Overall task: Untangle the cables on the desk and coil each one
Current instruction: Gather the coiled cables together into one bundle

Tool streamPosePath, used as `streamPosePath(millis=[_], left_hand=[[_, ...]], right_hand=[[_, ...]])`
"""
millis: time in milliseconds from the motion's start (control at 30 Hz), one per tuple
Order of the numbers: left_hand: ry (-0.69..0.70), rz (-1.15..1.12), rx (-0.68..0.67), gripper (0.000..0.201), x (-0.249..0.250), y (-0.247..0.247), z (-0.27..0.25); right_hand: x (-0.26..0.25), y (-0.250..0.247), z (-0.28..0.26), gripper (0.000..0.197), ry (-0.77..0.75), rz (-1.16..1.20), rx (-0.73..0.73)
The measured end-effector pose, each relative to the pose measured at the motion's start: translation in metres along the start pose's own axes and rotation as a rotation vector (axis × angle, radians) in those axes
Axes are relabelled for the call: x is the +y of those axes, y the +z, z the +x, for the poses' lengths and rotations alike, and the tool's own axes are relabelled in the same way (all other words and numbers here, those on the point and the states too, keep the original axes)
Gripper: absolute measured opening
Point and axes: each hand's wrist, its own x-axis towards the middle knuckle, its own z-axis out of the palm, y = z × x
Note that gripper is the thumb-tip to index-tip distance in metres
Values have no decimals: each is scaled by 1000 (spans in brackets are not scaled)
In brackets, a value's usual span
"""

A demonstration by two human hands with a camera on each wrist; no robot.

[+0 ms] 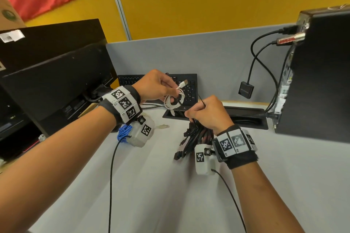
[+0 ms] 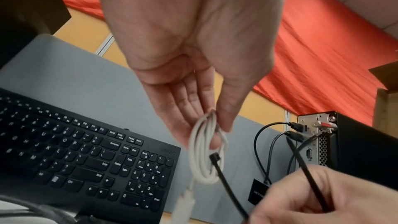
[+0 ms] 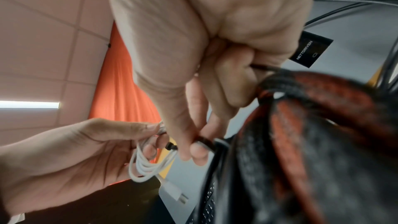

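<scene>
My left hand [image 1: 170,91] holds a small coiled white USB cable [image 1: 173,101] above the keyboard, thumb and fingers pinching the top of the loops [image 2: 199,159]. One USB plug [image 1: 182,84] sticks up and the other hangs below [image 3: 174,192]. My right hand [image 1: 189,114] pinches a thin black strip like a cable tie [image 2: 228,185]. The strip's head [image 2: 215,157] lies against the white coil. A bundle of black and red braided cables [image 1: 197,134] hangs under my right hand [image 3: 193,152], and whether those fingers grip it is unclear.
A blue cable coil [image 1: 124,132] lies on the grey desk [image 1: 161,185] behind my left wrist. A black keyboard [image 1: 189,91] leans at the back. Monitors [image 1: 56,81] stand left and a computer tower [image 1: 318,81] with plugged cables right. A cable slot [image 1: 246,117] opens beside it.
</scene>
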Motion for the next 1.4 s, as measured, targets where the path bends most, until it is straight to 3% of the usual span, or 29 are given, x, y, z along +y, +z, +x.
streamPosePath(millis=[67, 200, 267, 367, 500, 667, 767, 933, 1033, 1133, 1267, 1400], left_hand=[[11, -7, -3, 20, 1, -1, -2], [27, 12, -195, 21, 6, 5, -8], [42, 99, -228, 20, 7, 8, -8], [66, 221, -207, 16, 7, 8, -6], [97, 217, -105, 10, 8, 9, -6], [128, 256, 15, 13, 16, 6, -7], [133, 217, 7, 14, 22, 6, -10], [146, 149, -26, 11, 23, 7, -10], [43, 65, -176, 20, 10, -2, -7], [-200, 232, -322, 24, -22, -5, -5], [-370, 791, -176, 24, -68, 8, -10], [-406, 953, -248, 24, -90, 21, -15]], right_hand=[[-1, 1, -1, 19, 11, -8, 4], [-5, 2, -3, 12, -17, 26, -20], [-5, 2, -4, 11, -19, 64, -10], [-4, 2, -4, 11, -31, 102, 0], [-5, 1, -6, 8, -62, 127, -4], [-5, -1, -4, 26, -87, 200, 84], [-9, 0, -5, 9, -145, 217, 61], [-12, 5, -7, 9, -190, 171, 7], [-8, 3, -5, 9, -199, 140, 30], [-4, 1, -4, 14, -220, 100, 27], [-4, 2, -4, 18, -238, 142, -4], [-2, 8, -3, 16, -218, 141, -8]])
